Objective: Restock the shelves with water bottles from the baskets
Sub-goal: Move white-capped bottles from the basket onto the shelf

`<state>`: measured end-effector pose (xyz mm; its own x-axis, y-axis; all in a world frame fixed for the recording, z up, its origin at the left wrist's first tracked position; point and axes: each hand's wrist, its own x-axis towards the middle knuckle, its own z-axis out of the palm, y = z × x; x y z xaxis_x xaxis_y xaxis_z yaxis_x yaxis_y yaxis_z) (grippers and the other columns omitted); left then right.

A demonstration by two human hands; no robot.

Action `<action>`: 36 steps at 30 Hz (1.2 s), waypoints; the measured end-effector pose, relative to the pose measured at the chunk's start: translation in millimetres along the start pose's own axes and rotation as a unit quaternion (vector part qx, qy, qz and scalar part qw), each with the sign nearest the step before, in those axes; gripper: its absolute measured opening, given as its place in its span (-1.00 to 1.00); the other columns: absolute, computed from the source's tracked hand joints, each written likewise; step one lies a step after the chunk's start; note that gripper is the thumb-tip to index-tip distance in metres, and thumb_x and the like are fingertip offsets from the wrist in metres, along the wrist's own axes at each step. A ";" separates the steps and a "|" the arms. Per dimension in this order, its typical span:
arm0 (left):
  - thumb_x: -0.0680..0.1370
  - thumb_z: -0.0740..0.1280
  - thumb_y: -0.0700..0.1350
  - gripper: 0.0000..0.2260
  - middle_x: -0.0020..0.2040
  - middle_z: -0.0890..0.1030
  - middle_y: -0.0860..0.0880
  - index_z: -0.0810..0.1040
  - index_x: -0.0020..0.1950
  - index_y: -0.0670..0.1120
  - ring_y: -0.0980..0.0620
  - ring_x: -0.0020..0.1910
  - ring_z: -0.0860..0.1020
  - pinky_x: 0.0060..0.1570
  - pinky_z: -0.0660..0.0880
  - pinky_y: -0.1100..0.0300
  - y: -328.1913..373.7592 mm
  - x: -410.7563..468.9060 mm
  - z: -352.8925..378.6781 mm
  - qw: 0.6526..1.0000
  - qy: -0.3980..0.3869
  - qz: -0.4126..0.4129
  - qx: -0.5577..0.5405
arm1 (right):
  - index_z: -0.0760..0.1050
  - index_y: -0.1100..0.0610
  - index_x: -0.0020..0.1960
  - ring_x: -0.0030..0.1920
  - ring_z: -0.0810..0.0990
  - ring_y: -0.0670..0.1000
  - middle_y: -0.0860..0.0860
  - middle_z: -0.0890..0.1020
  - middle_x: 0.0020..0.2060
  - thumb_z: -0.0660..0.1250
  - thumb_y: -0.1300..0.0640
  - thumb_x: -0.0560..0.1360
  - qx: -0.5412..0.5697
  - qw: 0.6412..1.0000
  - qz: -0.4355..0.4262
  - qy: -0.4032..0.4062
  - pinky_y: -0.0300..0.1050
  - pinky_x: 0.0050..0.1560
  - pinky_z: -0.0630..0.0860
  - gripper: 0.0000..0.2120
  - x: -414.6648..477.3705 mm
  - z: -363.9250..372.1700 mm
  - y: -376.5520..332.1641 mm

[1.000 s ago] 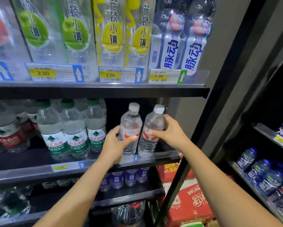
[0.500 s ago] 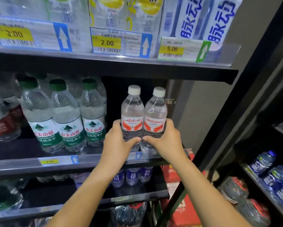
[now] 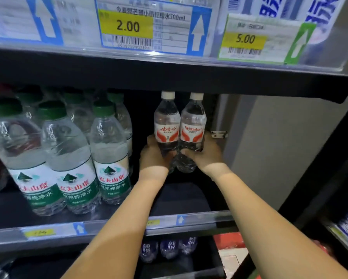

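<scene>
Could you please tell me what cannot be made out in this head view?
Head view:
- Lower parts of the white-capped bottles: partly hidden by the left hand and right hand.
- Figure on the lower yellow tag: blurred, unreadable.
- Top-shelf blue-labelled drinks: cut off by the upper edge.

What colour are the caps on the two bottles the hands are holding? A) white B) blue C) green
A: both held bottles have white caps; green caps top the green-label bottles beside them.
</scene>
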<state>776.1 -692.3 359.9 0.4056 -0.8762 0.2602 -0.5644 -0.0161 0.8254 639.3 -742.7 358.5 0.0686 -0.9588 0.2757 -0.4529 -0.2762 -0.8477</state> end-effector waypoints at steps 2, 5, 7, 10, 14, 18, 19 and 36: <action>0.50 0.43 -0.13 -0.54 0.22 0.56 -0.22 0.35 0.31 -0.23 -0.19 0.19 0.53 -0.15 0.26 0.29 -2.2 8.1 2.3 1.000 0.012 0.003 -0.003 | 0.37 0.13 0.34 0.17 0.56 -0.03 -0.01 0.60 0.17 0.53 0.18 0.37 0.012 1.000 -0.005 -0.003 -0.15 0.16 0.46 -0.40 8.6 5.0 1.2; 0.51 0.41 -0.17 -0.55 0.24 0.56 -0.18 0.35 0.34 -0.21 -0.14 0.20 0.54 -0.08 0.33 0.29 -5.8 18.0 4.0 0.999 0.017 -0.002 -0.034 | 0.36 0.12 0.36 0.18 0.56 -0.04 -0.01 0.60 0.18 0.52 0.18 0.38 0.030 0.999 -0.012 -0.013 -0.10 0.21 0.48 -0.39 17.2 11.8 2.1; 0.52 0.41 -0.19 -0.56 0.24 0.56 -0.19 0.35 0.34 -0.21 -0.13 0.20 0.54 -0.05 0.34 0.28 -8.0 23.2 4.7 0.999 0.020 -0.006 -0.047 | 0.34 0.12 0.37 0.20 0.55 -0.02 -0.01 0.59 0.19 0.51 0.18 0.39 0.030 0.999 -0.015 -0.016 -0.07 0.22 0.49 -0.38 21.4 16.5 0.8; 0.52 0.40 -0.20 -0.57 0.24 0.56 -0.21 0.35 0.34 -0.23 -0.16 0.20 0.54 -0.04 0.34 0.26 -9.3 30.6 5.4 0.997 0.032 -0.019 -0.062 | 0.33 0.12 0.38 0.19 0.53 -0.04 0.01 0.58 0.20 0.50 0.19 0.40 0.031 0.999 -0.019 -0.013 -0.17 0.17 0.44 -0.39 26.3 24.6 -2.8; 0.53 0.39 -0.20 -0.51 0.25 0.55 -0.22 0.31 0.40 -0.23 -0.18 0.22 0.53 0.01 0.34 0.22 -11.8 37.1 6.8 0.996 0.030 -0.046 -0.075 | 0.31 0.10 0.42 0.25 0.50 -0.02 0.01 0.56 0.24 0.49 0.17 0.41 0.033 0.999 -0.003 -0.034 -0.13 0.23 0.43 -0.36 31.4 29.9 -5.8; 0.57 0.33 -0.04 -0.33 0.38 0.45 -0.23 0.07 0.54 -0.23 -0.22 0.31 0.46 0.17 0.39 0.08 -10.3 21.8 9.7 0.992 0.001 -0.109 -0.067 | 0.03 0.16 0.55 0.39 0.40 0.11 0.06 0.44 0.38 0.52 0.10 0.39 0.028 0.996 0.067 -0.058 -0.07 0.32 0.35 -0.08 15.7 21.7 -6.9; 0.57 0.32 -0.02 -0.31 0.42 0.40 -0.23 0.03 0.55 -0.21 -0.23 0.33 0.44 0.20 0.39 0.06 -9.5 14.8 10.1 0.995 -0.010 -0.099 -0.030 | -0.04 0.17 0.57 0.41 0.37 0.11 0.08 0.40 0.41 0.53 0.07 0.38 0.021 0.995 0.086 -0.048 -0.10 0.33 0.32 -0.01 6.5 19.5 -7.3; 0.48 0.05 0.19 -0.36 0.33 0.49 -0.28 0.50 0.35 -0.22 -0.32 0.28 0.49 0.16 0.48 -0.23 -15.6 -243.6 -67.1 0.929 -0.084 0.055 0.355 | 0.05 0.14 0.55 0.54 -0.05 0.02 0.04 0.13 0.53 0.23 -0.11 0.57 -0.287 0.952 -0.061 -0.088 -0.16 0.50 0.02 -0.31 -259.7 -46.3 -27.1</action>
<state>734.4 -446.3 317.2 0.2323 -0.9534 0.1926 -0.9526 -0.1829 0.2433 592.6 -483.1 330.8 0.2771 -0.9319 0.2339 -0.8398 -0.3532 -0.4123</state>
